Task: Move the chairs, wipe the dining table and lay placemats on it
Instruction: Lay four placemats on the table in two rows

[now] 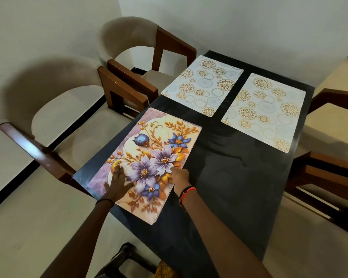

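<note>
A person's left hand (118,181) lies flat, fingers spread and straight, on a floral placemat (149,145) at the 8 o'clock corner of a dark dining table (229,167); the right hand (180,176) sits with fingers curled at the mat's 3 o'clock edge, though whether it pinches that edge or merely presses on it cannot be told. The mat, printed with purple and blue blooms and gold leaves, lies flat, its long side running just beside the table's left edge. Two pale placemats with gold rosettes lie side by side, apart from each other, at the far end: one (203,85) at 12 o'clock, the other (265,111) at 2 o'clock. Two beige chairs with wooden arms stand off the table's left side, the nearer (48,101) at 9 o'clock, the farther (129,37) at 11 o'clock; another wooden chair (329,177) stands at 3 o'clock. A black band (103,201) circles the left wrist; red and black threads (186,192) circle the right. A dark stool (121,257) shows at 6 o'clock.
</note>
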